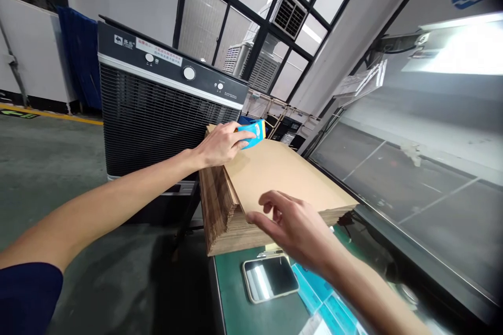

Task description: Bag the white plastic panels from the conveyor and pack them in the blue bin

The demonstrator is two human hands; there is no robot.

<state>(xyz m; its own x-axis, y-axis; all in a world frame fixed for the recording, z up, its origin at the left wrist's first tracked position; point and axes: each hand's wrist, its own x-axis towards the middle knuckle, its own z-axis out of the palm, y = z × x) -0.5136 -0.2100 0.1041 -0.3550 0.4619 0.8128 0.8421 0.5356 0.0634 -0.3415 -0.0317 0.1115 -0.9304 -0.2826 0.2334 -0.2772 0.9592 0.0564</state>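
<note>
A thick stack of flat brown cardboard sheets (275,172) lies on a green-topped table (236,298). My left hand (222,144) reaches over the stack's far corner and is closed on a small blue packet (253,133). My right hand (293,225) hovers over the stack's near edge with fingers loosely spread and curled, and it holds nothing.
A smartphone (270,278) lies face up on the table just below the stack, beside blue sheets (318,293). A large black air cooler (157,115) stands on the floor behind the stack. A glass-fronted machine (412,183) runs along the right.
</note>
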